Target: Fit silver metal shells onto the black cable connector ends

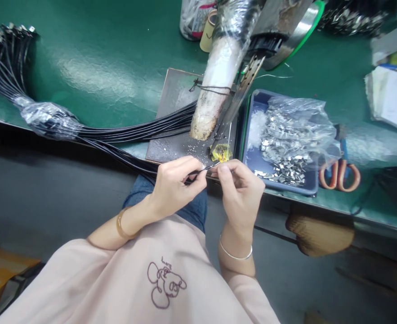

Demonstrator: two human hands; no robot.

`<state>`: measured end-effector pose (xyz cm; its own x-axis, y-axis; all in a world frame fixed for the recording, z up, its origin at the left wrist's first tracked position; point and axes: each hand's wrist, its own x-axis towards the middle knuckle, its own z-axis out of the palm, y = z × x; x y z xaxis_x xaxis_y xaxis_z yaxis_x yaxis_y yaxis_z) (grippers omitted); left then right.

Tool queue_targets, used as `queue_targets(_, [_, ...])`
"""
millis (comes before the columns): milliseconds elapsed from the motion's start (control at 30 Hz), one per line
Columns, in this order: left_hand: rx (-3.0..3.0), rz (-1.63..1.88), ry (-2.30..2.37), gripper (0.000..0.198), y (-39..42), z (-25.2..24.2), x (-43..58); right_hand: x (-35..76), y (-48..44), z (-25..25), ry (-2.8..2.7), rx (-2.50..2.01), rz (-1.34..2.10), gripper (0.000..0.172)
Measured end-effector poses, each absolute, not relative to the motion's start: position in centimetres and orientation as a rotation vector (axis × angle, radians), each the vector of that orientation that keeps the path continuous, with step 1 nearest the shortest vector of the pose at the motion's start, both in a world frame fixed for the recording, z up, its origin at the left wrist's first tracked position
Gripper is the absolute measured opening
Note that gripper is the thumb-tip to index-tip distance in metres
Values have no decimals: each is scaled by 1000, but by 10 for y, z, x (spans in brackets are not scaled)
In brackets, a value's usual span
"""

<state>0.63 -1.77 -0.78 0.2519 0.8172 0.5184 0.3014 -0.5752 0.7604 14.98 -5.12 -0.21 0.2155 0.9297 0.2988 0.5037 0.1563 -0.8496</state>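
My left hand [174,182] is closed in a pinch on the end of a thin black cable [193,176] at the table's front edge. My right hand [240,186] is closed too, fingertips pressed on a tiny metal piece at the cable's tip [214,167]; the piece is too small to name surely. Both hands meet just below a taped tool tip [220,153] with yellow on it. A bundle of black cables [134,132] runs left across the green table [100,67] into a plastic wrap [46,119].
A blue tray [250,155] holds a clear bag of small metal clips [286,139]. Orange-handled scissors [340,173] lie to its right. A plastic-wrapped machine arm [218,76] hangs over a dark plate [174,94]. Papers [390,94] sit at far right.
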Motion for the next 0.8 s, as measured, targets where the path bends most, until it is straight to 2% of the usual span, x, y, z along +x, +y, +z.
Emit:
queue_targets(233, [2005,1282,994,21,-19,-8,6,147,-53,-4,-1575,-1519,222,25])
queue_targets(367, [1797,1145,937,16,-17,-3,0,152,-53,-4,-1481,-1532,248,14])
queue_targets(500, [1929,1101,861,16,-15,-1,-6,158,-50,5,-1560,-1542,423,27])
queue_targets(633, [2303,1181,882,25,-18,-7,-6,157,-49,10,-1687,-1562,210,35])
queue_targets(700, [2244,1204,907,22,-19,-9,-5,155,-50,8,-1620,-1534,149,27])
queue_targets(800, [1892,1135,960,12,-16,-8,-5,154,-52,2,-1362,-1379,190,3])
